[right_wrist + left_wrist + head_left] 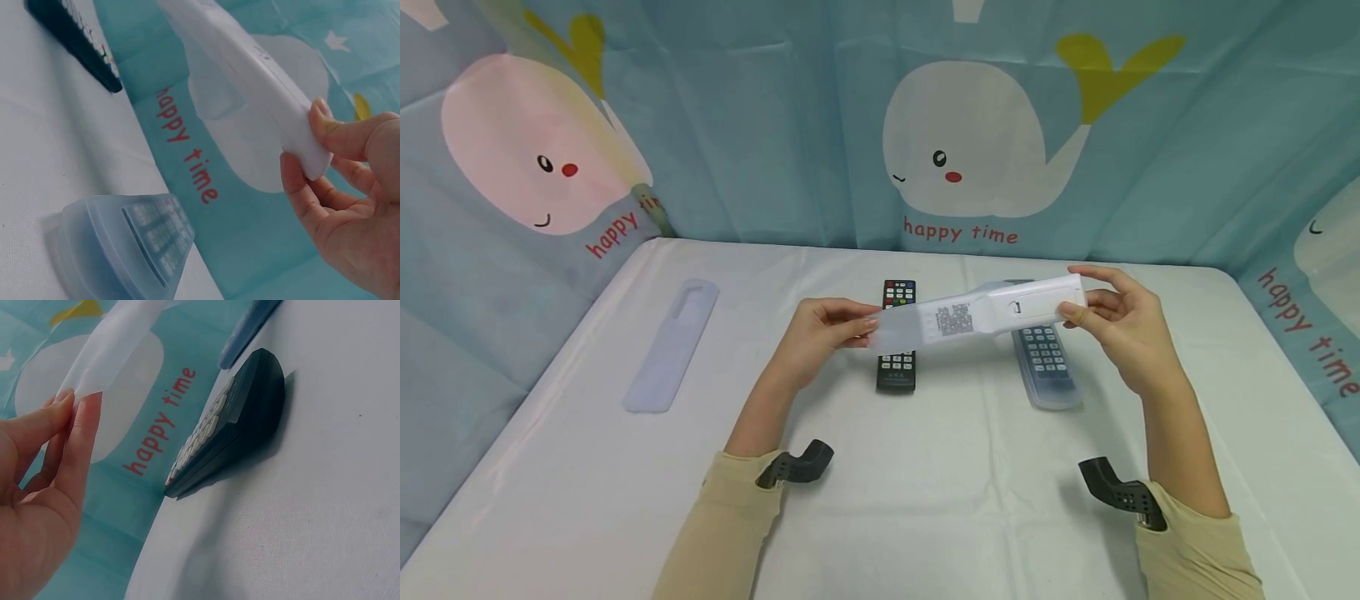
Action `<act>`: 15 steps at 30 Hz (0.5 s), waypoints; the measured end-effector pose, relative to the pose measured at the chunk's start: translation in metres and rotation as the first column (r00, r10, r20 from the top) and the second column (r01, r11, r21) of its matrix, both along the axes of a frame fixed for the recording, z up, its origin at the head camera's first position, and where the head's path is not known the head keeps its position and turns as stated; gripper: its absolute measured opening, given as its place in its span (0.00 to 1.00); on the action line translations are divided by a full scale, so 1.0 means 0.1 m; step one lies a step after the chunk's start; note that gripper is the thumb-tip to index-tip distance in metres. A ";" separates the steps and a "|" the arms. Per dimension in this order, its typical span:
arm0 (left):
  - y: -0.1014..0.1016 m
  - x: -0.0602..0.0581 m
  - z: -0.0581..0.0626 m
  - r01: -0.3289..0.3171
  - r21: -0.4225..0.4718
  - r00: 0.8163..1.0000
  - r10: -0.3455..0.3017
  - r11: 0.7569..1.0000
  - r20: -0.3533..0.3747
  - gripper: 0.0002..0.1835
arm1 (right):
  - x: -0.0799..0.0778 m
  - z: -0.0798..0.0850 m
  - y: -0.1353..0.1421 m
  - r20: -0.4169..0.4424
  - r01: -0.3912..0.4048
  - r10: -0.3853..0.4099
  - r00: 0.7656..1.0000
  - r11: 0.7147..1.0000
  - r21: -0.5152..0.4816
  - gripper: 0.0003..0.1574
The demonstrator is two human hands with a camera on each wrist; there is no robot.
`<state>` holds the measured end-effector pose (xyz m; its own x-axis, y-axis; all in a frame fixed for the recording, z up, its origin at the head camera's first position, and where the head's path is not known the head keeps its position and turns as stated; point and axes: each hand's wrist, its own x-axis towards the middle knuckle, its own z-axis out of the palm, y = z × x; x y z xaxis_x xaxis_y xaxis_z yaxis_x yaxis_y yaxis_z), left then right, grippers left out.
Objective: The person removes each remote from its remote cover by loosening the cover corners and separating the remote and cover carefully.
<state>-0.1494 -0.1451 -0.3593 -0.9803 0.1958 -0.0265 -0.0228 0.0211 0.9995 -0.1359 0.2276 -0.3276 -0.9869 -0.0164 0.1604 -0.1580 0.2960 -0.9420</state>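
Between the two hands a white remote control (1037, 302) is held above the table, its back with a battery cover facing the head camera. One end of it sits inside a translucent silicone sleeve (897, 330), and a printed code shows through near the middle. My left hand (812, 340) pinches the free end of the sleeve between thumb and fingers. At the other end, my right hand (1122, 327) grips the bare white remote, thumb on the near side. In the right wrist view a loose flap of sleeve (215, 94) hangs beside the remote.
A black remote (897, 379) lies behind and below the held sleeve. Farther right is a remote in a clear cover (1051, 375), partly hidden by the white one. An unfilled translucent sleeve (672, 346) lies at the left. A whale-print curtain (760, 125) borders the white table.
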 end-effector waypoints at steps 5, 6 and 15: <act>-0.02 0.00 0.01 -0.004 0.003 1.000 0.004 1.000 0.000 0.16 | 0.00 0.00 0.02 0.000 0.013 -0.013 1.000 1.000 -0.003 0.27; -0.02 0.00 0.00 -0.003 0.001 1.000 0.003 1.000 0.001 0.16 | 0.01 0.00 0.02 0.002 0.013 -0.013 1.000 1.000 -0.010 0.27; -0.06 -0.01 0.00 -0.007 0.001 1.000 0.007 1.000 0.015 0.16 | 0.01 0.01 0.07 0.010 0.004 -0.003 1.000 0.996 -0.092 0.27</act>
<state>-0.1500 -0.1506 -0.3589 -0.9811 0.1893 -0.0411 -0.0380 0.0202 0.9991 -0.1353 0.2341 -0.3270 -0.9885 0.0018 0.1509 -0.1472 0.2088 -0.9668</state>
